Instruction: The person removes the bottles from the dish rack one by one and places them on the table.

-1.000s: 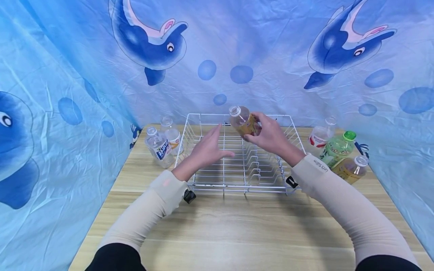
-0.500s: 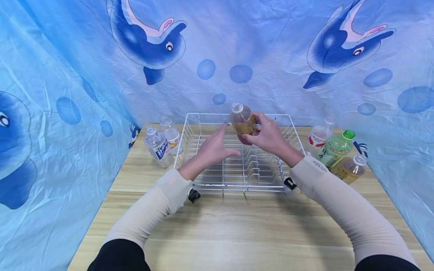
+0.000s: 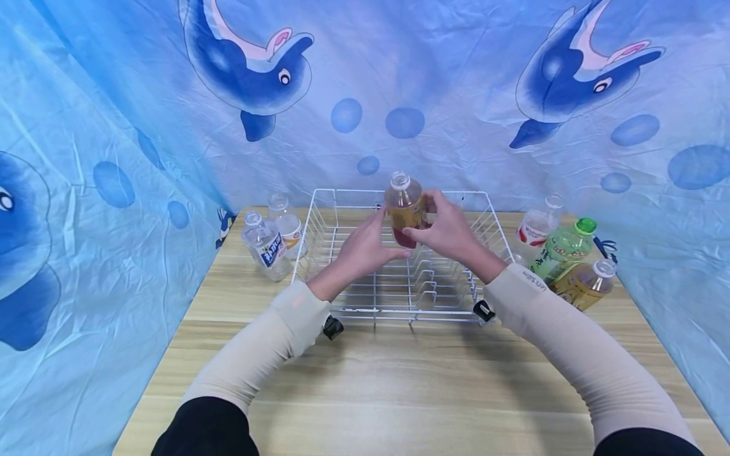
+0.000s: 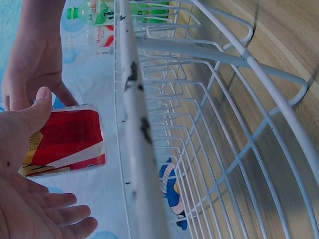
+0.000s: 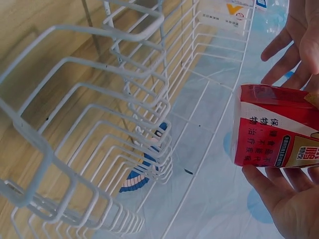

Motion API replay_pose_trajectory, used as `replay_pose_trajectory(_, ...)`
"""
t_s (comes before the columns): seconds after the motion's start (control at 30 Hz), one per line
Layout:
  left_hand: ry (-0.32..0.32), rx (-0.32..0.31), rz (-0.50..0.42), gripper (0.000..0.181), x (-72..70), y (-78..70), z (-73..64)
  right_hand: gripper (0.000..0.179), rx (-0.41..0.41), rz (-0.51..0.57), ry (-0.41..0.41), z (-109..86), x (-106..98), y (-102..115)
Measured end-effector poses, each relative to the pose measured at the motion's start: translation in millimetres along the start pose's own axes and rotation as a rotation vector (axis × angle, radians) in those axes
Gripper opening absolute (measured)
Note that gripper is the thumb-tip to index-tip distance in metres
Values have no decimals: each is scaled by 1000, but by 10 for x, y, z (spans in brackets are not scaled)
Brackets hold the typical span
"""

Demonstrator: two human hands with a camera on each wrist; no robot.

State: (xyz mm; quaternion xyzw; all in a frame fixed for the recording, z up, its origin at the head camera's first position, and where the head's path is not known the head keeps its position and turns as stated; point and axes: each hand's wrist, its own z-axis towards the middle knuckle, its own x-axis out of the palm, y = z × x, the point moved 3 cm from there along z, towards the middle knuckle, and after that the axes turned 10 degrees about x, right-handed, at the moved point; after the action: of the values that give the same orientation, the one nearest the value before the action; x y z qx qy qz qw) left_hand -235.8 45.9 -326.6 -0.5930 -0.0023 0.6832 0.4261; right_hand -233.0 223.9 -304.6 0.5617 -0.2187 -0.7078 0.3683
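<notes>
My right hand (image 3: 448, 232) grips a clear plastic bottle (image 3: 403, 216) with a yellow and red label, holding it nearly upright above the white wire rack (image 3: 393, 312). No cap shows on the bottle's mouth. On the bottle's other side is my left hand (image 3: 360, 248), its fingers extended and thumb apart, fingertips right at the label. From the left wrist view, the bottle's red lower part (image 4: 75, 142) appears between the two hands. The right wrist view shows white printing on the red label (image 5: 269, 127), with right-hand fingers (image 5: 279, 191) along it.
Two clear bottles, one with a blue label (image 3: 267, 246) and one with an orange-marked label (image 3: 287, 225), stand left of the rack. To its right are a red-labelled bottle (image 3: 534, 229), a green-capped bottle (image 3: 564, 248) and a yellow-labelled bottle (image 3: 584, 284). A dolphin-print curtain (image 3: 456, 152) hangs behind.
The right hand has turned the bottle from tilted to more upright and lowered it slightly. The left hand has moved right, up to the bottle's side.
</notes>
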Motion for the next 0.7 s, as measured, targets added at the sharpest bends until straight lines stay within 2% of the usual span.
replay_pose_trajectory(0.4,-28,24,-8,113,26,-28,16,76,66,12,-12,-11,44,-16)
replay_pose_trajectory(0.7,-43,43,-40,93,30,-66,23,76,109,32,-26,-29,66,4)
